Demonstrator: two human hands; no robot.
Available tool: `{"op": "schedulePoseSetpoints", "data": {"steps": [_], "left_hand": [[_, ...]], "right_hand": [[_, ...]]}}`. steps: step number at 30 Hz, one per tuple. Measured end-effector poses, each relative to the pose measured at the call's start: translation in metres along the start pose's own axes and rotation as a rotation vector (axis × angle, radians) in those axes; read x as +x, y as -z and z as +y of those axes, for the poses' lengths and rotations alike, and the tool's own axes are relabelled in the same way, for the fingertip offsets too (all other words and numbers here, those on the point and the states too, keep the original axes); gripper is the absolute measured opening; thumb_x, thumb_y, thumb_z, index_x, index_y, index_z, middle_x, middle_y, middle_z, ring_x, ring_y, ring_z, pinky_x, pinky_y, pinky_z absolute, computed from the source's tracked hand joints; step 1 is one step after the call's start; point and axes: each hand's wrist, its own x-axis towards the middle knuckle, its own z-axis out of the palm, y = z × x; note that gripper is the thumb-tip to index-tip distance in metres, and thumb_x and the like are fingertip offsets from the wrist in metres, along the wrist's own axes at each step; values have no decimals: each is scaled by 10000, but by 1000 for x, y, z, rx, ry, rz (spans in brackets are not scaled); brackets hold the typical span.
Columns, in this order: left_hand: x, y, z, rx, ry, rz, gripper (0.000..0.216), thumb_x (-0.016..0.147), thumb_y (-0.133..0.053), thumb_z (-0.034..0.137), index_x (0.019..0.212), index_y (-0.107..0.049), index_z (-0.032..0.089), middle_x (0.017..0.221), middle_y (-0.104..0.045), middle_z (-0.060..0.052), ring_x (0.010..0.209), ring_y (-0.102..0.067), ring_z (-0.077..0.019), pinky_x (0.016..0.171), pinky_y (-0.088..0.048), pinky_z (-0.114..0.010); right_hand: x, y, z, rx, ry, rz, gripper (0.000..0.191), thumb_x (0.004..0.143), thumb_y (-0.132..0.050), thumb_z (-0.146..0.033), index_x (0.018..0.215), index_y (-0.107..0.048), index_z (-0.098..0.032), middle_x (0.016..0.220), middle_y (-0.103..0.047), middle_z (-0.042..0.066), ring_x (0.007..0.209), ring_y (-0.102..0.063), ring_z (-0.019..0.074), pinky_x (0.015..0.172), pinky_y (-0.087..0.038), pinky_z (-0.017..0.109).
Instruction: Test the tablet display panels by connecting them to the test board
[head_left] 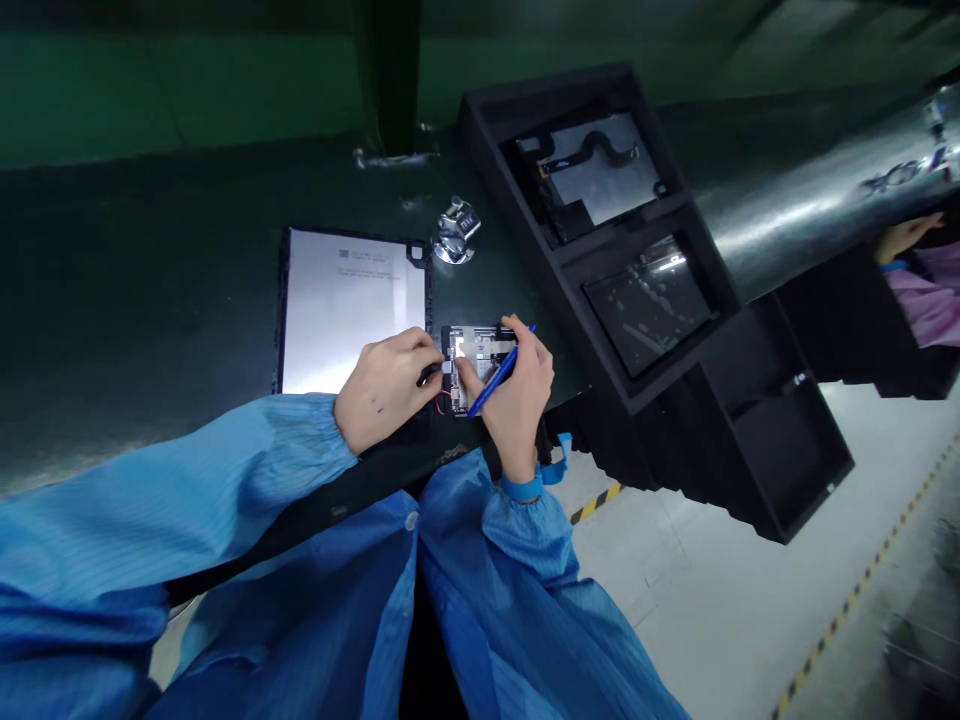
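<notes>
An opened electronic device with an exposed metal-and-circuit board assembly [477, 365] lies on the green mat under both hands, with a red wire [444, 402] at its lower left. My left hand [386, 390] pinches a small dark part [430, 375] at the assembly's left edge. My right hand [517, 395] grips a blue-handled tool [495, 372], its tip hidden behind my fingers and touching near the assembly. Behind my left hand lies a white sheet in a black frame [352, 310].
A chrome metal fitting [455, 232] stands on the green mat [187, 250]. A black foam tray [637, 260] holds a flex cable on a metal plate [592, 170] and a glass panel [649, 305]. A co-worker's hand [904, 236] and pink sleeve [930, 300] show at right.
</notes>
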Motion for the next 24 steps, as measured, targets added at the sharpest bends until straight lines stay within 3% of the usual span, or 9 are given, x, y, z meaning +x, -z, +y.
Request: {"op": "schedulePoseSetpoints", "data": {"steps": [4, 10, 24], "left_hand": [[1, -1, 1, 10, 18, -39, 146, 860, -619, 161, 908, -754, 135, 995, -713, -61, 820, -690, -201, 672, -513, -297], [2, -1, 4, 30, 44, -56, 146, 865, -621, 164, 911, -755, 129, 1019, -709, -74, 835, -688, -212, 688, -514, -309], [4, -4, 7, 43, 100, -116, 185, 876, -587, 180, 938, -749, 116, 1044, -697, -89, 911, -688, -243, 739, -525, -329]], "right_hand": [[0, -7, -6, 8, -44, -2, 603, 867, -615, -475, 1399, -467, -231, 1383, -578, 110, 1330, -474, 340, 1075, -407, 543], [-1, -6, -3, 68, -36, -13, 691, 875, -609, -526, 1462, -388, -235, 1449, -512, 127, 1369, -435, 350, 1113, -367, 559], [-6, -16, -6, 47, 10, 8, 625, 889, -591, -494, 1437, -408, -256, 1437, -518, 123, 1396, -416, 369, 1134, -335, 626]]}}
